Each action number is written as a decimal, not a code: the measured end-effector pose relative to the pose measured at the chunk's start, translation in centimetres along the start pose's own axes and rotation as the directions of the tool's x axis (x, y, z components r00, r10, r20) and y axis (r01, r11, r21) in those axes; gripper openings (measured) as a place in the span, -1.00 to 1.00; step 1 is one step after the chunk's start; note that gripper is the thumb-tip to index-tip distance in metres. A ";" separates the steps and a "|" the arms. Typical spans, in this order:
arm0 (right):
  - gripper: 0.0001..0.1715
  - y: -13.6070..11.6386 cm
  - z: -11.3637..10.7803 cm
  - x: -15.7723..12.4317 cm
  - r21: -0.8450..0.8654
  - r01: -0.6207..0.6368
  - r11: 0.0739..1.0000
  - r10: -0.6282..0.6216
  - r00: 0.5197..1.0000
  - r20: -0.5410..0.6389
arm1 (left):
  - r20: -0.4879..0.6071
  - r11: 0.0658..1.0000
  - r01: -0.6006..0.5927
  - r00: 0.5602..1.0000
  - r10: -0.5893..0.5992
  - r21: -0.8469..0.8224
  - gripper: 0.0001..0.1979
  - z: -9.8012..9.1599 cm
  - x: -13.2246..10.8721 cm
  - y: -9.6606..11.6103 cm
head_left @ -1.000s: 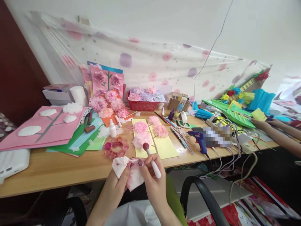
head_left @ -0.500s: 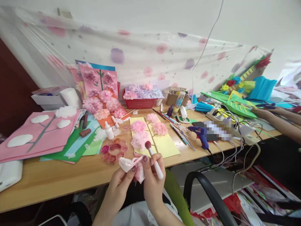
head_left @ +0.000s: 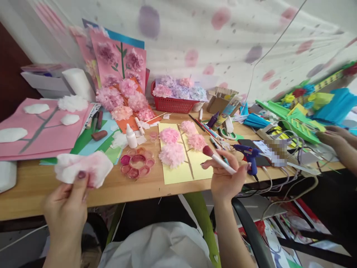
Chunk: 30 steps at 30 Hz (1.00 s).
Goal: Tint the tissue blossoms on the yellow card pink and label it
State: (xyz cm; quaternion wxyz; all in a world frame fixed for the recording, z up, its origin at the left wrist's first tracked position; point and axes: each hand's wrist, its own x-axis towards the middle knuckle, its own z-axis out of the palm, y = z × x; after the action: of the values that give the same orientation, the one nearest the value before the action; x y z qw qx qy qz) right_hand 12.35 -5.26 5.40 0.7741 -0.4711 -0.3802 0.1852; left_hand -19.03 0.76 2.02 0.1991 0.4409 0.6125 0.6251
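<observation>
My left hand [head_left: 68, 203] pinches a crumpled white tissue [head_left: 83, 167] with pink stains, held up over the table's front edge at the left. On the right, my right hand [head_left: 228, 178] grips a makeup brush [head_left: 220, 159] with a white handle and dark red bristles pointing up and left. Between the hands lies a flower-shaped paint palette [head_left: 149, 162] with pink and red wells. Beside it a yellow card [head_left: 173, 174] bears several pink tissue flowers [head_left: 171, 155] along a brown painted stem. A small white bottle [head_left: 131, 137] stands behind the palette.
At the left lie pink sheets [head_left: 64, 136] with white paper shapes. A red basket [head_left: 174, 106] of tissue flowers stands at the back. A blue glue gun [head_left: 249, 154], a phone [head_left: 263, 149] and cables sit to the right, near another person's hands [head_left: 334, 137].
My hands have moved apart. The left carried the tissue left and up, and it is spread wider; the right moved right with the brush. The camera view has tilted down.
</observation>
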 end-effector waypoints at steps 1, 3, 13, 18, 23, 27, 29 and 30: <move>-0.36 0.0 -0.2 0.6 -0.016 0.018 1.000 -0.018 1.000 0.004 | -0.032 0.999 0.020 0.999 -0.021 -0.042 -0.47 0.1 0.6 -0.3; -0.37 0.2 -0.3 1.4 -0.030 0.054 0.998 -0.054 0.998 0.015 | -0.072 0.996 0.063 0.995 -0.068 -0.064 -0.51 0.1 1.5 -0.8; -0.54 3.3 -2.0 1.7 -0.016 -0.177 0.984 0.173 0.975 -0.136 | 0.085 0.981 0.147 0.984 -0.159 0.127 -0.58 -0.3 3.6 -1.4; -0.57 4.1 -3.0 1.8 0.010 -0.269 0.963 0.270 0.961 -0.054 | 0.223 0.961 0.251 0.936 -0.272 0.117 -0.63 0.0 4.0 -0.5; -0.54 4.3 -4.1 1.8 0.030 -0.331 0.943 0.332 0.943 -0.024 | 0.375 0.941 0.308 0.863 -0.339 0.141 -0.53 -0.1 4.0 0.7; -0.57 4.2 -4.2 1.9 0.037 -0.371 0.928 0.373 0.922 -0.101 | 0.481 0.917 0.314 0.782 -0.397 0.246 -0.48 -0.7 4.4 0.7; -0.59 4.0 -3.8 2.0 0.029 -0.384 0.923 0.384 0.912 -0.143 | 0.502 0.907 0.298 0.759 -0.415 0.298 -0.48 -1.3 4.7 0.7; -0.60 3.9 -3.7 2.0 0.023 -0.396 0.918 0.395 0.906 -0.155 | 0.504 0.899 0.296 0.750 -0.429 0.323 -0.49 -1.7 4.8 0.8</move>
State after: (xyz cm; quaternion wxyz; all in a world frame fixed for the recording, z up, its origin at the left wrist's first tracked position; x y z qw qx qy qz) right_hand 16.72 -4.21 1.88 0.7457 -0.5551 -0.2156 0.2988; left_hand -22.67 3.44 4.47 0.4380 0.4965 0.6663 0.3430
